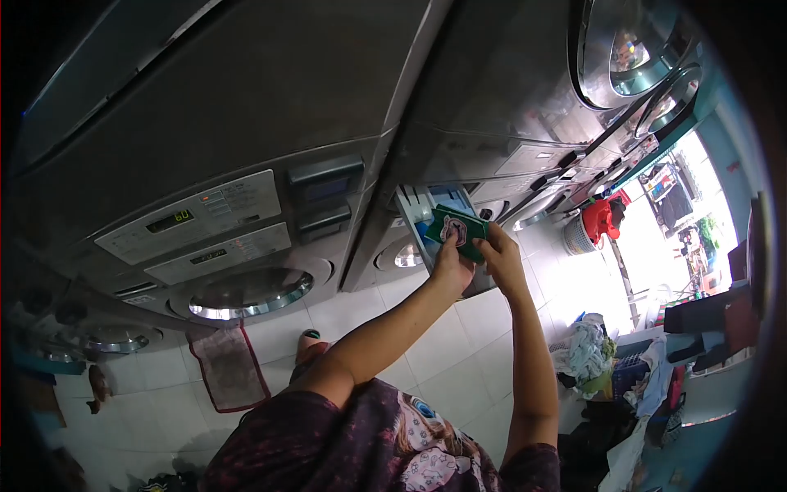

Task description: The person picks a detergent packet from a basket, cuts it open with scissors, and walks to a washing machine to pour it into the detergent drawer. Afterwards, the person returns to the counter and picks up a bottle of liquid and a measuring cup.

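Note:
A green packet (474, 243) with a pink-and-white printed patch is held up between both hands, above a pulled-out detergent drawer (414, 223) of a washing machine. My left hand (453, 266) grips the packet's lower side, thumb over the print. At the packet's right end, the fingers of my right hand (502, 256) are closed on its edge. Part of the drawer is hidden behind the packet and hands. White and blue compartments show inside it. Whether the packet is torn open I cannot tell.
Left of the drawer, a stacked machine has a lit control panel (197, 215) reading 60 and a round door (254, 295). A mat (229, 369) lies on the tiled floor. Piled clothes (592, 348) are at the right. A basket (577, 235) holding red cloth stands farther back.

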### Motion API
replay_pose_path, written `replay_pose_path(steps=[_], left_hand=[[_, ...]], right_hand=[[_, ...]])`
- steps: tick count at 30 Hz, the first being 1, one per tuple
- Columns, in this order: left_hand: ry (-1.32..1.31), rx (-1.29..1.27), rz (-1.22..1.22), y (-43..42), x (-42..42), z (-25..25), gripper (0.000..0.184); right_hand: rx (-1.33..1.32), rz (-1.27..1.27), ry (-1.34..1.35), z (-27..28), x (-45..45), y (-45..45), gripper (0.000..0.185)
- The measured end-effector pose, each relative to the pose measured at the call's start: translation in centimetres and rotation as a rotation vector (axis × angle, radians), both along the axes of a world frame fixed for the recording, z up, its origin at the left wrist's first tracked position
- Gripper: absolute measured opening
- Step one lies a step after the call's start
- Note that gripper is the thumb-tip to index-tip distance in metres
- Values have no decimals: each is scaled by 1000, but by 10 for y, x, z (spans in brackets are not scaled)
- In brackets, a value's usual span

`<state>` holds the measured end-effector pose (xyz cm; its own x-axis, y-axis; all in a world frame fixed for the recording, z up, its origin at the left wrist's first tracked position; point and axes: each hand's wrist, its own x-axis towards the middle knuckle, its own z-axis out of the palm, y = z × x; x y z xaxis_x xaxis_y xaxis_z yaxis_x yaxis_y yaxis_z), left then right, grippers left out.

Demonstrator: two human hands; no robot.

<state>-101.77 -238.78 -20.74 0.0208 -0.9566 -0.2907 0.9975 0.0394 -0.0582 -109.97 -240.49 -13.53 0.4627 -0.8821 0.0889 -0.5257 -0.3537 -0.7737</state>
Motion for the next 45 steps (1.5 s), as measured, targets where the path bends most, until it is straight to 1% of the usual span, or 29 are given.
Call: replay_pose_path(steps=[1, 4, 6, 8, 10, 11, 13, 15, 16, 17, 18, 19, 20, 21, 23, 24, 25, 26, 27, 29, 30, 31, 32, 33, 35, 39, 41, 44, 45], left_hand=[[9, 75, 12, -1, -1, 5, 24], [-13, -18, -25, -2, 2, -1, 23], [1, 16, -39, -6, 3, -5, 23], [19, 57, -50, -11, 3, -14, 24], [50, 12, -53, -17, 4, -28, 27], [54, 17, -62, -12, 8, -22, 27], [184, 22, -75, 3, 23, 4, 30], [203, -16, -140, 8, 33, 10, 31], [222, -56, -191, 9, 36, 12, 32], [227, -53, -204, 8, 35, 10, 32], [171, -40, -201, 6, 34, 8, 32], [113, -27, -196, 6, 34, 5, 32], [114, -28, -203, 4, 33, 0, 32], [144, -10, -209, 2, 32, -5, 32], [173, 2, -223, 2, 32, -6, 32], [113, 47, -249, 4, 33, -3, 31], [54, 93, -276, 7, 34, 0, 30], [57, 93, -281, 7, 33, -1, 30], [58, 47, -266, 7, 32, -2, 30], [57, 4, -254, 8, 33, -2, 30], [44, 30, -284, 9, 34, -2, 31], [32, 56, -313, 10, 35, -1, 31], [34, 57, -317, 11, 36, 0, 31], [16, 33, -313, 11, 38, 1, 32], [-1, 11, -309, 10, 39, 2, 33], [50, -8, -292, 5, 37, -3, 34], [92, -7, -264, 4, 38, -3, 33], [125, 33, -288, 3, 40, -3, 31], [138, 56, -246, 0, 38, -7, 28]], right_hand=[[-26, -20, 5, -1, 1, -1, 25], [-28, -40, -23, 1, 9, 3, 25], [1, -48, -47, 1, 13, 5, 27], [-118, -19, -44, -2, 17, 6, 34], [-128, -27, -10, -1, 21, 7, 33], [-145, -25, 18, -1, 24, 8, 33], [-190, -55, 25, -5, 28, 7, 33], [-238, -90, 33, -7, 31, 9, 33], [-296, -99, 85, -9, 33, 12, 32], [-353, -106, 140, -10, 35, 14, 32], [-351, -116, 146, -10, 36, 16, 32], [-375, -125, 185, -9, 38, 19, 29], [-401, -132, 223, -9, 39, 20, 26], [-403, -140, 225, -10, 36, 19, 26], [-266, -78, 96, -10, 32, 17, 19], [-268, -84, 97, -5, 33, 20, 19], [-37, -231, 12, 2, 32, 24, 20], [195, -375, -75, 8, 34, 28, 23], [194, -379, -74, 9, 37, 29, 23], [199, -423, 159, 8, 45, 31, 25], [199, -426, 159, 5, 47, 31, 25], [132, -410, 178, -1, 47, 31, 23], [65, -394, 198, -4, 47, 30, 20], [66, -397, 200, -6, 47, 30, 20], [-114, -378, 266, -9, 47, 29, 19], [-151, -418, 269, -9, 50, 32, 17], [-57, -445, 305, -3, 54, 35, 16], [-104, -460, 328, -8, 56, 37, 12], [-103, -461, 328, -11, 56, 37, 12]])
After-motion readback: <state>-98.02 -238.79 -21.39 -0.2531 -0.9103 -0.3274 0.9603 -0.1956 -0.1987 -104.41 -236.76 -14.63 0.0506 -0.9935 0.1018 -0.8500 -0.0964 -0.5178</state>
